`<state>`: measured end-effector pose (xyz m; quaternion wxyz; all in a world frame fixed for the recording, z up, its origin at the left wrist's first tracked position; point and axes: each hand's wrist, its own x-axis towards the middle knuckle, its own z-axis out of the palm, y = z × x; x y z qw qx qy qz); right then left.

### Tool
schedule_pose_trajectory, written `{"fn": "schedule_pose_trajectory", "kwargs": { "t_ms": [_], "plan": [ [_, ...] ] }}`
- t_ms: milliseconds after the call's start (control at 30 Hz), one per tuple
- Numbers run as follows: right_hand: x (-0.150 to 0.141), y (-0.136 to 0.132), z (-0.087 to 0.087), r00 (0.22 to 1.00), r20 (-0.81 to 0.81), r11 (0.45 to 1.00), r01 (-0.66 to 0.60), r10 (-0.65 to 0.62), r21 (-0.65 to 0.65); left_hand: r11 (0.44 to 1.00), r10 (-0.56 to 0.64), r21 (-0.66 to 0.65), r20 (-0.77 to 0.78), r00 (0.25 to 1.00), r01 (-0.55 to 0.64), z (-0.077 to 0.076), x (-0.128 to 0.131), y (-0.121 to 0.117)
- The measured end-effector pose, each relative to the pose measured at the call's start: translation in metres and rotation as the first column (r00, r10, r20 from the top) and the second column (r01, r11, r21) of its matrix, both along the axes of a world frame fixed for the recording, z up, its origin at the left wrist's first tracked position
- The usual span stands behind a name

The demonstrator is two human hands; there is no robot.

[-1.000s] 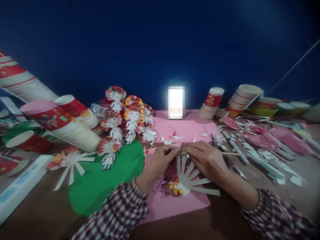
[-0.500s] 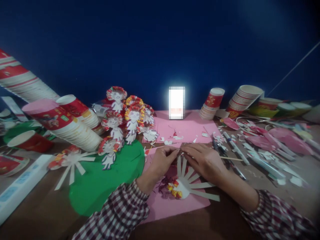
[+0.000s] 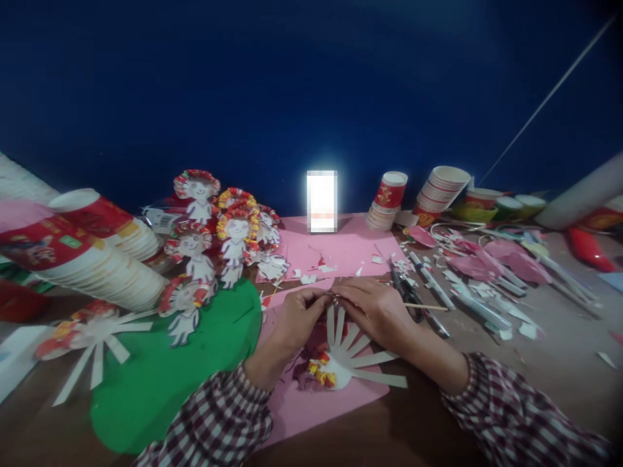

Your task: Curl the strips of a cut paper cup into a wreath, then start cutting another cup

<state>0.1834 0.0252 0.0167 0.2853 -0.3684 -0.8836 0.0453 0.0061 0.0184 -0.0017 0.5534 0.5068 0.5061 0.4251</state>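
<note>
My left hand (image 3: 302,319) and my right hand (image 3: 382,314) meet over the pink sheet, with thumbs and fingers pinched together. Below them a cut paper cup (image 3: 341,366) is splayed out, its white strips fanning to the right. Red and yellow curled strips sit on its left side. The upper strips run up to my fingertips, where the pinched end is mostly hidden. A thin wooden stick (image 3: 426,307) extends to the right from behind my right hand. Dark purple shreds (image 3: 302,376) lie beside the cup's curled strips.
Paper dolls with curled frames (image 3: 233,237) stand at left, on and behind a green sheet (image 3: 170,383). Another splayed cup (image 3: 100,331) and stacked paper cups (image 3: 121,272) are further left. A bright phone (image 3: 322,201) stands behind. Pens (image 3: 431,279) and scraps lie right.
The camera view has swung to the right, so everything appears shifted left. Both hands stay pinched together above the splayed cup, with only slight finger movement.
</note>
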Motion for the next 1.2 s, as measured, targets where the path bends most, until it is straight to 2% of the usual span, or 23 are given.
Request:
{"fn": "schedule_pose_trajectory", "kwargs": {
  "t_ms": [200,433,633,800,1000,1200],
  "plan": [
    [0.001,0.001,-0.002,0.997,-0.068,1.000,-0.022,0.022,0.000,1.000,-0.014,-0.006,0.009,1.000,0.014,-0.005,-0.001,0.000],
    [0.001,0.001,0.000,0.995,-0.083,0.998,-0.045,0.048,0.040,0.999,-0.015,-0.032,0.019,1.000,0.016,-0.004,0.000,0.000],
    [0.002,0.002,0.001,0.997,-0.058,0.998,-0.050,0.052,0.041,0.999,-0.032,-0.042,0.064,0.997,0.035,-0.005,-0.002,0.000],
    [0.003,0.001,0.004,0.998,-0.008,0.992,-0.066,0.067,0.104,0.992,-0.065,-0.093,0.204,0.977,0.085,-0.002,-0.001,-0.003],
    [0.001,-0.002,0.008,0.996,0.018,0.986,-0.089,0.088,0.141,0.998,-0.008,-0.063,0.136,0.991,0.017,-0.004,-0.002,-0.001],
    [0.001,-0.002,0.006,0.997,0.048,0.985,-0.070,0.063,0.158,0.995,-0.007,-0.096,0.174,0.985,0.024,-0.001,-0.001,0.000]
  ]
}}
